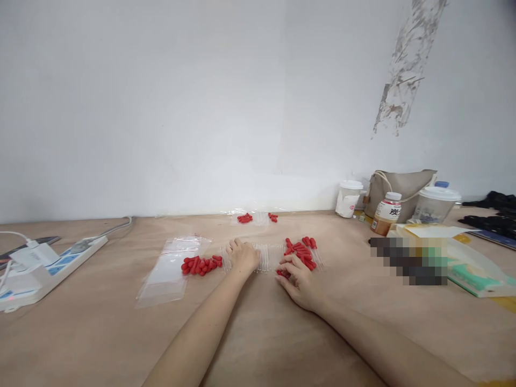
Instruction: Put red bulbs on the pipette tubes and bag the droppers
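Observation:
A row of thin clear glass tubes [264,258] lies on the table in front of me. My left hand [244,257] rests over the row's left part, fingers curled down, and its fingertips are hidden. My right hand [297,280] is closed in a pinch at the row's right end, with a red rubber dropper bulb [279,273] between thumb and fingers. Just beyond it lies a pile of red bulbs [299,250], some fitted on glass tubes. Another heap of red bulbs [200,265] lies left of my left hand, beside clear zip bags [165,274].
Against the wall, a clear bag [260,217] holds more red-bulbed droppers. A white power strip [60,271] with plugged-in chargers lies at left. On the right stand a lidded cup [349,199], a drink bottle [387,214], a grey bag [403,185] and a plastic tub [437,205].

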The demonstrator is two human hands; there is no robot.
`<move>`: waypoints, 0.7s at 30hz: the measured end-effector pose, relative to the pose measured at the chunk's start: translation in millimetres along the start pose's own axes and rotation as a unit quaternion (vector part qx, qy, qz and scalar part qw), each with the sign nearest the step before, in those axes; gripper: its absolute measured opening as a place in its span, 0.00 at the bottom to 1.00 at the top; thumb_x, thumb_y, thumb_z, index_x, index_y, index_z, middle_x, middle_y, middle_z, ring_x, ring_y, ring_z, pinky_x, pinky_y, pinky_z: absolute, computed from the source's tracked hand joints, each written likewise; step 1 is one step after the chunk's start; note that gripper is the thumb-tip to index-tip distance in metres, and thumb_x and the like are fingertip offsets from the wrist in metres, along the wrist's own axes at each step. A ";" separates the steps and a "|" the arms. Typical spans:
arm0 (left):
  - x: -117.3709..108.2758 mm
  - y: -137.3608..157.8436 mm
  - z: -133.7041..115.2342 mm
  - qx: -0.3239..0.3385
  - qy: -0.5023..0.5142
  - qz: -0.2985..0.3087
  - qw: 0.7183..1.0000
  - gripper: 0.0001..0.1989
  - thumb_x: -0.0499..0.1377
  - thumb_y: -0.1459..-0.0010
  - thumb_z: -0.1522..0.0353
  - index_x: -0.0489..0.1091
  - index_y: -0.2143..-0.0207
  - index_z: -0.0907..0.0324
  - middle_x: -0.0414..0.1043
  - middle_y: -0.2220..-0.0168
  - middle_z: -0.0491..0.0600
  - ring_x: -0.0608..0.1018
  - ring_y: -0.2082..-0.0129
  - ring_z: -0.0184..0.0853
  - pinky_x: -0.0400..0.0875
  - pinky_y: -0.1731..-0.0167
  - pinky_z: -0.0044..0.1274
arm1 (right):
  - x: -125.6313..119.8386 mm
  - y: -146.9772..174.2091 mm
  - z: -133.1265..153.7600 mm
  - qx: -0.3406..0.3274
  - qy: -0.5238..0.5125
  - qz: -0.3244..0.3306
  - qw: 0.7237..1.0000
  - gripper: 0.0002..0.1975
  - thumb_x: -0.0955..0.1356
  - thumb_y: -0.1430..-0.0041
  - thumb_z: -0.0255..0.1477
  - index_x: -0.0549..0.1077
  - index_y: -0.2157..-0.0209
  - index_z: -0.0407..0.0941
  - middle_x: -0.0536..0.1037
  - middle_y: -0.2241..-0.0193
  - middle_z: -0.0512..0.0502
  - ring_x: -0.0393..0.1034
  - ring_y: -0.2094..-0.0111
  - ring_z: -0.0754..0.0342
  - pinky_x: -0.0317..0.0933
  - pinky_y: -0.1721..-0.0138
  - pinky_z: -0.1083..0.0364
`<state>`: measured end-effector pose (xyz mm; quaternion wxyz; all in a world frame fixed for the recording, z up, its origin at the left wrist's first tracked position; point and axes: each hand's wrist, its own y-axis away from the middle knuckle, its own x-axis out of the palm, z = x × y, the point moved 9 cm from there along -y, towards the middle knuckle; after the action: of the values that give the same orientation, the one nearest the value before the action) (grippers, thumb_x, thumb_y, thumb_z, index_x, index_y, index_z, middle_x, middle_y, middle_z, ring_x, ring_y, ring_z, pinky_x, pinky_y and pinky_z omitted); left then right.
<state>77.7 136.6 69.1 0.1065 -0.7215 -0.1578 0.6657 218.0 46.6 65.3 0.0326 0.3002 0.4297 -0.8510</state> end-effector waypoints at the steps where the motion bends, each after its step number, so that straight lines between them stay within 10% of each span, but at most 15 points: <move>1: 1.3 -0.5 -0.7 -0.002 0.002 0.003 1.000 0.21 0.52 0.50 0.59 0.72 0.65 0.68 0.65 0.60 0.65 0.63 0.57 0.51 0.54 0.61 0.35 | -0.1 0.1 0.0 0.000 0.001 0.000 1.000 0.05 0.62 0.46 0.26 0.68 0.67 0.45 0.65 0.65 0.43 0.64 0.63 0.53 0.62 0.62 0.53; 14: 9.5 -8.8 -12.2 -0.023 0.028 0.039 0.999 0.14 0.54 0.52 0.66 0.71 0.68 0.69 0.65 0.60 0.67 0.65 0.58 0.53 0.54 0.61 0.37 | -0.6 -0.5 3.1 0.003 0.007 0.006 1.000 0.06 0.62 0.47 0.26 0.69 0.67 0.43 0.65 0.64 0.43 0.63 0.63 0.54 0.61 0.62 0.54; 21: -19.2 29.4 -17.2 0.180 0.100 0.010 0.979 0.09 0.46 0.41 0.68 0.64 0.64 0.60 0.69 0.62 0.51 0.69 0.60 0.37 0.55 0.58 0.29 | -2.3 0.1 -5.0 0.015 -0.001 -0.016 1.000 0.07 0.62 0.45 0.27 0.70 0.66 0.44 0.68 0.67 0.45 0.64 0.64 0.55 0.61 0.62 0.55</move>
<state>96.1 103.2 77.8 0.2430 -0.7550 -0.0167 0.6089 222.3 49.8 64.2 0.0155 0.2928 0.4217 -0.8580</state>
